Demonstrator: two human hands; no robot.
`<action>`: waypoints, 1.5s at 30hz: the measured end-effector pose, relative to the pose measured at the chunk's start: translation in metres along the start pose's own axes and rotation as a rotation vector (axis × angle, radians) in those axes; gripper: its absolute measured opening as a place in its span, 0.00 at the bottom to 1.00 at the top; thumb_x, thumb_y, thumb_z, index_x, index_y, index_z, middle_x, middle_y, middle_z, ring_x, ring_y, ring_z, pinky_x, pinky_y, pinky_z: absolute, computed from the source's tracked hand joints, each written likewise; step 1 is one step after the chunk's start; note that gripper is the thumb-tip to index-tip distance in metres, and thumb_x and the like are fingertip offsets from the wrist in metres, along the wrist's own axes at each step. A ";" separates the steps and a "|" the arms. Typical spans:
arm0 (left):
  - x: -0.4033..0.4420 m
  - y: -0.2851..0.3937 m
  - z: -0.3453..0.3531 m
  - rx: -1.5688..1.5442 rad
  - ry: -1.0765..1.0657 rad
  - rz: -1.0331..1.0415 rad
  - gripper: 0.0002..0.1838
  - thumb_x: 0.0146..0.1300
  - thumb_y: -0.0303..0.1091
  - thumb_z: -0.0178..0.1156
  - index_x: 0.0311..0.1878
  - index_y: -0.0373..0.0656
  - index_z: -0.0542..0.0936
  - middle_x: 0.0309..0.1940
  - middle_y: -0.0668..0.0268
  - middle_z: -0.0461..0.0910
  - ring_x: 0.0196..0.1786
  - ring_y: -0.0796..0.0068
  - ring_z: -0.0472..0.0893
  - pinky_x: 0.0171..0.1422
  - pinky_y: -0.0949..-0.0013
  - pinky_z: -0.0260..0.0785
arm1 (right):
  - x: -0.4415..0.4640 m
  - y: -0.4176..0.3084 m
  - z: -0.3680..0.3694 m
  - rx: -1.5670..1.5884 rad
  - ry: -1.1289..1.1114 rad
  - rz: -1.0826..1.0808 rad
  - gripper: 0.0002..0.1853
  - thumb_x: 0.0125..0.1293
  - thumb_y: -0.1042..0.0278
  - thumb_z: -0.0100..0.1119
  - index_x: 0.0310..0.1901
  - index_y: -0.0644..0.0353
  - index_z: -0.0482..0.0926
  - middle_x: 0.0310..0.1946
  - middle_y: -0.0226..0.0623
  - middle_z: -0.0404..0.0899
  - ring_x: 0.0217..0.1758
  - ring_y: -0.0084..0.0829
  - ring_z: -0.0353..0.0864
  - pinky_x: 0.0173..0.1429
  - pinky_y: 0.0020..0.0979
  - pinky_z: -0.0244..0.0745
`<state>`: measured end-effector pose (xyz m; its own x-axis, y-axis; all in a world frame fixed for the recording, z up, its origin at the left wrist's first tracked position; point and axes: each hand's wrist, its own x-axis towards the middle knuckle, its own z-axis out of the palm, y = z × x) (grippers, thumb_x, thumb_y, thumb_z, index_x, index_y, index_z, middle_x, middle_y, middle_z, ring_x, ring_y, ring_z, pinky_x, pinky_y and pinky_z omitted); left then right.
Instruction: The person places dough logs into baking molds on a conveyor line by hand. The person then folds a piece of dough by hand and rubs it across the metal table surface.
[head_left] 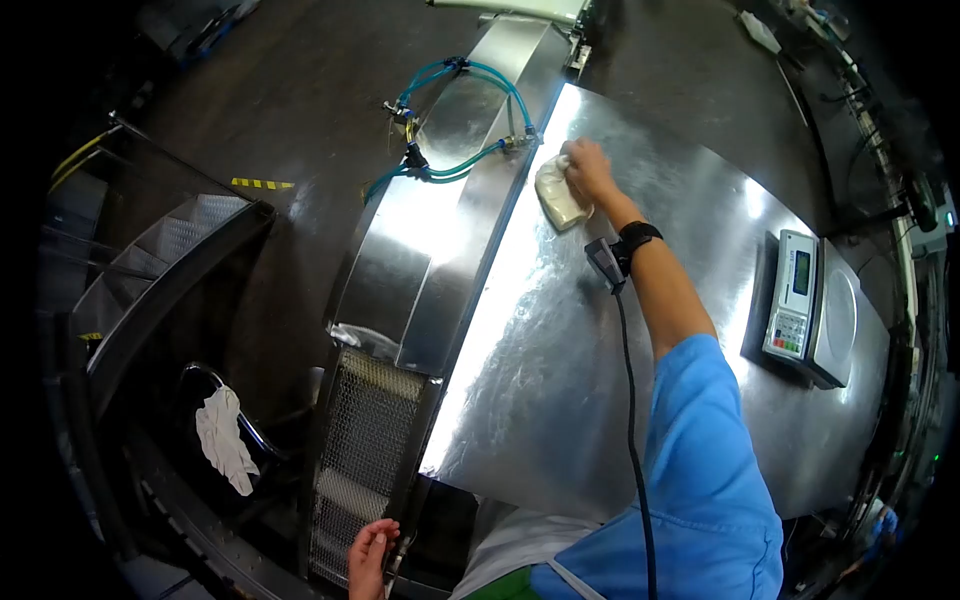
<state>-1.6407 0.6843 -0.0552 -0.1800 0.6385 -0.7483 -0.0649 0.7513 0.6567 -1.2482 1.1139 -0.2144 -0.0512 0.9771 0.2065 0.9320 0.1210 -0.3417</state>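
A pale cream cloth or bag-like bundle (562,196) lies on the shiny metal table (540,370) near its far left edge. My right hand (590,172) is closed on the bundle's upper right end, with the arm stretched forward. A black strap and a small corded device (606,262) sit at my right wrist. Low in the view, my left hand (372,555) is beside the mesh conveyor belt (365,430), fingers loosely bent and apart, with nothing visible in it.
A digital scale (800,300) stands on the table's right side. Blue-green hoses (470,175) loop over the metal cover (400,270) left of the table. A white cloth (226,440) hangs on a chrome frame at the lower left. A black cable (632,430) runs down beside my right arm.
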 end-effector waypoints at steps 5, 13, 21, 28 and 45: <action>0.003 -0.003 -0.002 0.009 0.002 -0.017 0.14 0.59 0.38 0.48 0.44 0.40 0.71 0.38 0.67 0.73 0.41 0.78 0.71 0.47 0.76 0.62 | 0.030 0.010 0.032 0.443 0.394 0.174 0.12 0.47 0.72 0.47 0.37 0.58 0.69 0.38 0.42 0.65 0.43 0.42 0.63 0.47 0.39 0.60; 0.013 -0.004 -0.002 -0.053 -0.023 -0.064 0.14 0.59 0.37 0.48 0.44 0.40 0.70 0.39 0.67 0.72 0.42 0.77 0.71 0.48 0.77 0.62 | 0.002 -0.007 -0.010 0.078 0.312 0.334 0.25 0.48 0.60 0.56 0.49 0.56 0.65 0.43 0.49 0.67 0.51 0.45 0.63 0.50 0.38 0.62; 0.012 0.006 0.006 0.005 -0.028 -0.043 0.14 0.59 0.36 0.47 0.45 0.39 0.70 0.39 0.67 0.72 0.44 0.78 0.70 0.50 0.76 0.61 | -0.018 -0.032 0.021 1.247 -0.144 0.607 0.13 0.54 0.68 0.52 0.38 0.67 0.69 0.25 0.37 0.74 0.21 0.24 0.75 0.20 0.18 0.69; 0.012 0.004 0.005 -0.036 -0.030 -0.076 0.14 0.60 0.35 0.47 0.45 0.38 0.70 0.39 0.66 0.72 0.44 0.78 0.70 0.51 0.76 0.61 | -0.030 -0.022 0.016 0.019 0.214 0.124 0.10 0.54 0.65 0.51 0.37 0.57 0.73 0.34 0.33 0.73 0.40 0.29 0.73 0.36 0.31 0.68; 0.005 0.016 0.012 0.045 -0.047 -0.048 0.14 0.59 0.36 0.47 0.45 0.39 0.70 0.39 0.67 0.73 0.43 0.78 0.71 0.48 0.76 0.62 | -0.016 -0.031 0.014 -0.190 0.010 0.031 0.21 0.54 0.59 0.48 0.52 0.39 0.64 0.57 0.29 0.58 0.64 0.39 0.45 0.58 0.53 0.43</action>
<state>-1.6303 0.7015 -0.0496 -0.1318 0.6080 -0.7830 -0.0275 0.7873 0.6160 -1.2817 1.0966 -0.2201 -0.0189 0.9780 0.2078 0.9841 0.0548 -0.1687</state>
